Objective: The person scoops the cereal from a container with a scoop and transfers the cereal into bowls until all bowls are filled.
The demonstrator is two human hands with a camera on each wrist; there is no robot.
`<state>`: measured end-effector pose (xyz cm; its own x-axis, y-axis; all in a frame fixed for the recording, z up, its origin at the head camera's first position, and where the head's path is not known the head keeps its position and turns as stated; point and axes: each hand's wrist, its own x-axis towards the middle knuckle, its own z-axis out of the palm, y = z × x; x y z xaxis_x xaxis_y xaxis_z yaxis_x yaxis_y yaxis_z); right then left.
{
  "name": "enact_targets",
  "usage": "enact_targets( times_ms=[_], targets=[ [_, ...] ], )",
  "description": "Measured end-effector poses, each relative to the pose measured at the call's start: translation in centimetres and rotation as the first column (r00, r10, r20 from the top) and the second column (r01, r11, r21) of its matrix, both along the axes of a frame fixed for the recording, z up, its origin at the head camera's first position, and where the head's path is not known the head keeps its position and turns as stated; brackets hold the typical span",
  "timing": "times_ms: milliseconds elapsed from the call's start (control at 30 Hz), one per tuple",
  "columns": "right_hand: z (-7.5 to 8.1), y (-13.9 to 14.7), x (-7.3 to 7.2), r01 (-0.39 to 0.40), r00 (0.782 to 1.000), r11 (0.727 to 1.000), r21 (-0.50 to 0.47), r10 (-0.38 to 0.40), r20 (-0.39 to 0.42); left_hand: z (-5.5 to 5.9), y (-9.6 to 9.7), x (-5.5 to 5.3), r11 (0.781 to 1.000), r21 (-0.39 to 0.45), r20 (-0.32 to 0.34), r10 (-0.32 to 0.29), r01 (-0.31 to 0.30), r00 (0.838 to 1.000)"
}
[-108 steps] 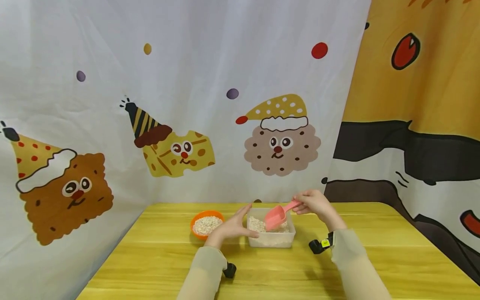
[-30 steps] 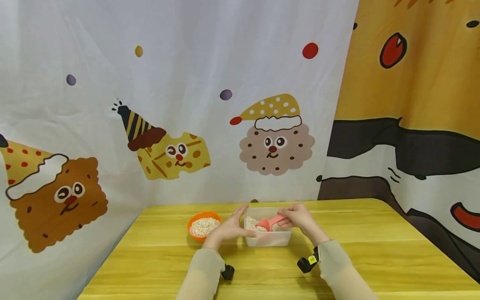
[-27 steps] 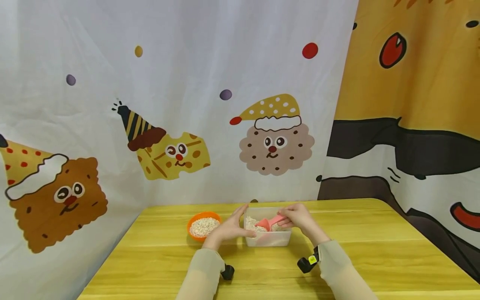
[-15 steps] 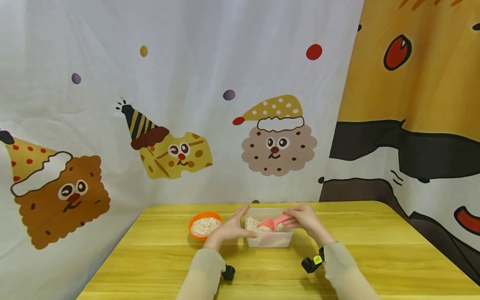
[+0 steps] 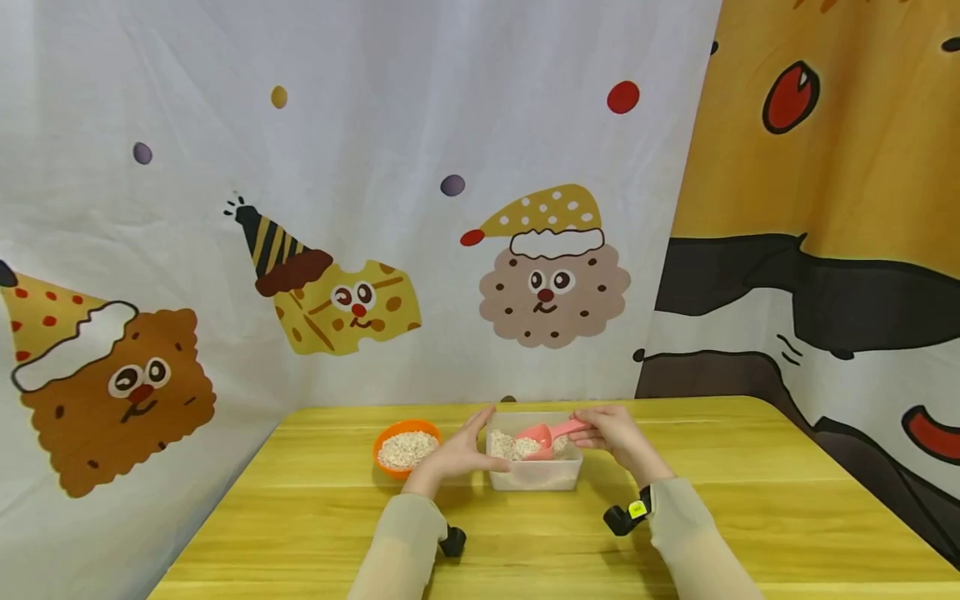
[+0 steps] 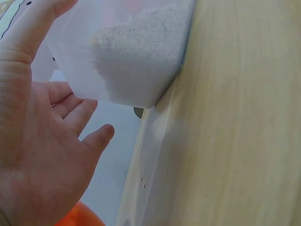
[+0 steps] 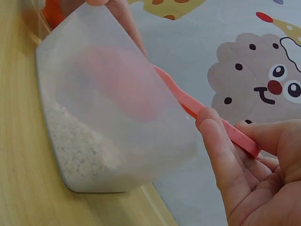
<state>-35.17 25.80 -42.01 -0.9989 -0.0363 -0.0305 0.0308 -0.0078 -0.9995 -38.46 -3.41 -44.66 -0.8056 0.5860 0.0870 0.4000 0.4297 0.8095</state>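
Observation:
A translucent plastic box point(image 5: 534, 478) of rolled oats point(image 5: 500, 446) stands on the table. My left hand point(image 5: 453, 458) holds its left end, thumb along the front and fingers behind; the left wrist view shows the palm point(image 6: 42, 155) beside the wall. Between thumb and fingers, my right hand point(image 5: 617, 435) pinches the handle of a pink scoop point(image 5: 570, 427). Oats fill the scoop's bowl, which sits inside the box above the rest of the oats. Through the cloudy wall in the right wrist view, the scoop point(image 7: 117, 84) shows as a pink blur.
Left of the box, behind my left hand, is an orange bowl point(image 5: 393, 472) heaped with oats. The wooden table point(image 5: 525, 550) ends at a cartoon-printed cloth point(image 5: 450, 367). Each wrist wears a small black camera point(image 5: 619, 521).
The scoop was above the box 3.6 s ago, then dipped into the oats. Over the last second it rises slightly, levels out and now carries oats. My left hand stays at the box.

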Motion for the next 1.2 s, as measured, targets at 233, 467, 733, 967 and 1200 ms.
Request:
enact_targets(
  times_ms=[233,467,733,967,1200],
  targets=[
    [0.1,0.6,-0.2,0.035,0.999,0.999,-0.03,-0.035,0.007,0.1,0.0,0.0,1.0,0.009,0.004,-0.006,0.006,1.0],
    [0.3,1.0,-0.2,0.062,0.998,0.996,-0.057,-0.062,0.005,0.1,0.1,0.0,1.0,-0.005,-0.008,-0.003,0.003,1.0],
    [1.1,1.3,0.1,0.064,0.998,0.992,-0.108,-0.065,-0.005,-0.1,0.0,-0.1,1.0,0.004,-0.015,0.003,-0.003,1.0],
    [1.3,1.5,0.1,0.079,0.997,0.991,-0.108,-0.08,-0.006,-0.1,0.0,0.1,1.0,-0.014,-0.022,0.015,-0.015,1.0],
    [1.3,1.5,0.1,0.089,0.996,0.992,-0.093,-0.089,-0.004,0.1,0.0,0.1,0.999,-0.038,-0.035,0.015,-0.016,0.999]
  ],
)
